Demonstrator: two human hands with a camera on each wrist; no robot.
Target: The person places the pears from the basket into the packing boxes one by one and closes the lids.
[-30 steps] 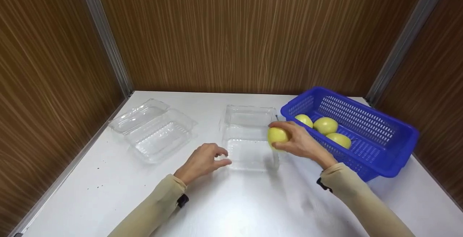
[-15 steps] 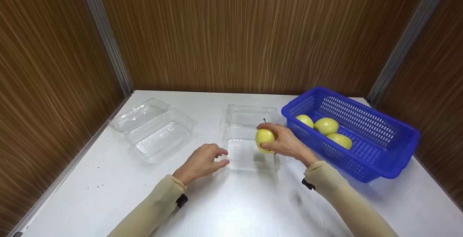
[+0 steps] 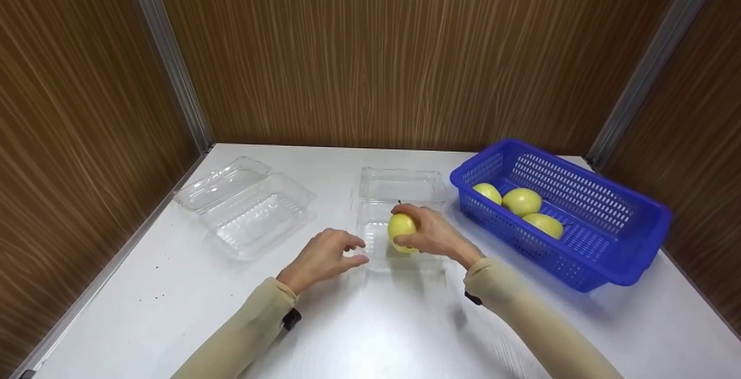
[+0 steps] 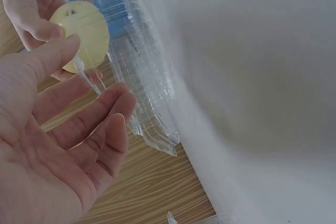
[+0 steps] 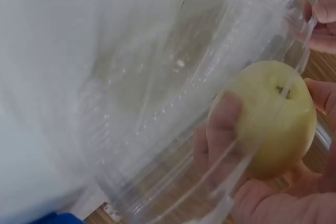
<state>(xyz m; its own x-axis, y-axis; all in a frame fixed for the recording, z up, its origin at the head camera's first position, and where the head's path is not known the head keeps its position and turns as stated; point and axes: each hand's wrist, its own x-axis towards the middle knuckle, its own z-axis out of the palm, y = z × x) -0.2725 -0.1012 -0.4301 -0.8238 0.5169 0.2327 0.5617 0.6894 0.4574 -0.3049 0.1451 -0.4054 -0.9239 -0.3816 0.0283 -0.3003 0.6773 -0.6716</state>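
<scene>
My right hand (image 3: 431, 233) holds a yellow apple (image 3: 402, 232), stem up, between thumb and fingers. The apple is over the front half of an opened clear plastic clamshell box (image 3: 405, 263); whether it touches the bottom cannot be told. In the right wrist view, the apple (image 5: 265, 121) shows its blossom end behind the clear plastic wall. At the box's left edge, my left hand (image 3: 324, 254) has its fingers loosely bent and a gap between thumb and forefinger. The left wrist view shows this hand (image 4: 63, 124) close by the clear rim, holding nothing firmly.
A blue slotted basket (image 3: 631, 251) stands at the right with three yellow apples (image 3: 522, 201) in its left part. Another opened clear clamshell box (image 3: 260, 223) lies at the left on the white table (image 3: 191, 309). Wood-patterned panels (image 3: 376, 55) enclose the back and sides.
My right hand has carried the apple leftward and somewhat lower, from beside the basket to over the front half of the middle box. The left hand has stayed nearly still.
</scene>
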